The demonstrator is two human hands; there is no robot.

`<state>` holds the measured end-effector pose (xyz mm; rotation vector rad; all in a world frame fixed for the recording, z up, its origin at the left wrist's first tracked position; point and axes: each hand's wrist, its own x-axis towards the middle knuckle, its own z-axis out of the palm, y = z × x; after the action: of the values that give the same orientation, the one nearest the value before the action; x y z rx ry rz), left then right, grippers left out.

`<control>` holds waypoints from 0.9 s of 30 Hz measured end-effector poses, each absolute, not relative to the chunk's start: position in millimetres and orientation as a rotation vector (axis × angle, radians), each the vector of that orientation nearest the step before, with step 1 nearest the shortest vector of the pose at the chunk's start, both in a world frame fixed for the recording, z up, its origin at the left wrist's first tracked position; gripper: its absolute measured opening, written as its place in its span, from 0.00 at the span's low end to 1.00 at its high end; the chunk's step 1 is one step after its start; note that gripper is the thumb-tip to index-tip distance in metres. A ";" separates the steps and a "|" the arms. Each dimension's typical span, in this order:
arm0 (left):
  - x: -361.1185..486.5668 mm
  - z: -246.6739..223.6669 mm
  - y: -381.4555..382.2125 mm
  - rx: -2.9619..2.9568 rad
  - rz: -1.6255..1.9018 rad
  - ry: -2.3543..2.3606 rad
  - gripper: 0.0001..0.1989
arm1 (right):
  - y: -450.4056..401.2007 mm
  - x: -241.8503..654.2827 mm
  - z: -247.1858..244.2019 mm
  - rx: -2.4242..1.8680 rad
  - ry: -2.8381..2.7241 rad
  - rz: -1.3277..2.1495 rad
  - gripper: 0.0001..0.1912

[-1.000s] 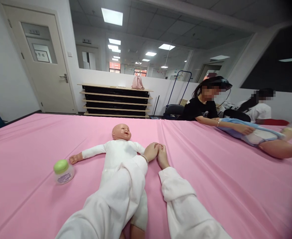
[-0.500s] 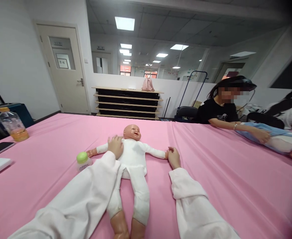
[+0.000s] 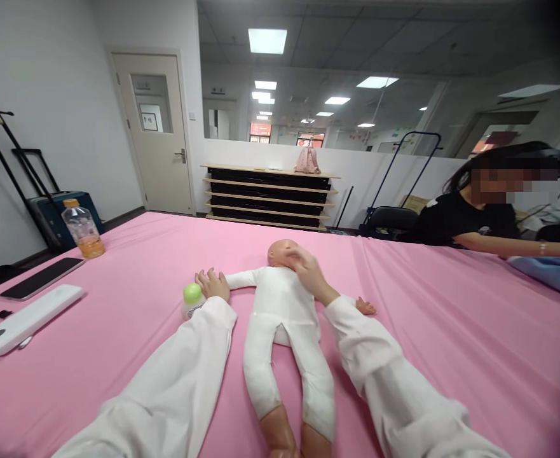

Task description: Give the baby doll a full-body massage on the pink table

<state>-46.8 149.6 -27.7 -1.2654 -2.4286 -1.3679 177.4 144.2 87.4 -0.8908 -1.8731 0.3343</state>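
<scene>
A baby doll (image 3: 284,292) in a white cloth body lies on its back on the pink-covered table, head away from me. My right hand (image 3: 311,275) reaches over its chest, its stretched fingers at the doll's face, hiding most of it. Over the doll's arm on the left rests my left hand (image 3: 213,286), fingers spread and holding nothing; it covers the doll's hand there. Right beside those fingers stands a small jar (image 3: 192,300) with a green lid, partly hidden by my hand and sleeve.
On the left of the pink cloth (image 3: 136,267) are a bottle (image 3: 84,229) with orange liquid, a black phone (image 3: 41,278) and a long white device (image 3: 32,319). A co-worker (image 3: 480,210) sits at the right with blue cloth (image 3: 551,273).
My right hand has left the doll's hand and moved up to its face. My left hand has shifted from the chest to the doll's arm near the jar. The view has turned left.
</scene>
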 end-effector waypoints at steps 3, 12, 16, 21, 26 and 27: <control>-52.9 -29.3 151.2 -1.237 -1.525 -2.476 0.15 | 159.4 97.1 103.2 -0.717 -2.394 0.450 0.15; -65.9 -31.0 156.6 -1.196 -1.922 -2.318 0.16 | 195.4 -0.9 15.3 -0.995 -2.478 0.390 0.17; -65.5 -33.0 158.7 -1.115 -2.219 -2.097 0.13 | 198.0 4.2 -0.5 -0.942 -2.531 0.510 0.17; -65.1 -37.4 161.3 -1.004 -2.359 -2.011 0.14 | 190.9 5.8 8.3 -1.033 -2.567 0.607 0.18; -69.3 -35.1 164.6 -0.938 -2.538 -2.157 0.11 | 188.9 5.2 11.2 -1.036 -2.400 0.752 0.19; -69.9 -35.2 165.5 -0.938 -2.583 -2.191 0.11 | 188.7 4.8 11.4 -1.020 -2.350 0.804 0.20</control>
<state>-69.9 165.5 -35.2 -0.9383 -2.1909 -2.5833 4.8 188.7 11.4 -1.0196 -2.3501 0.8036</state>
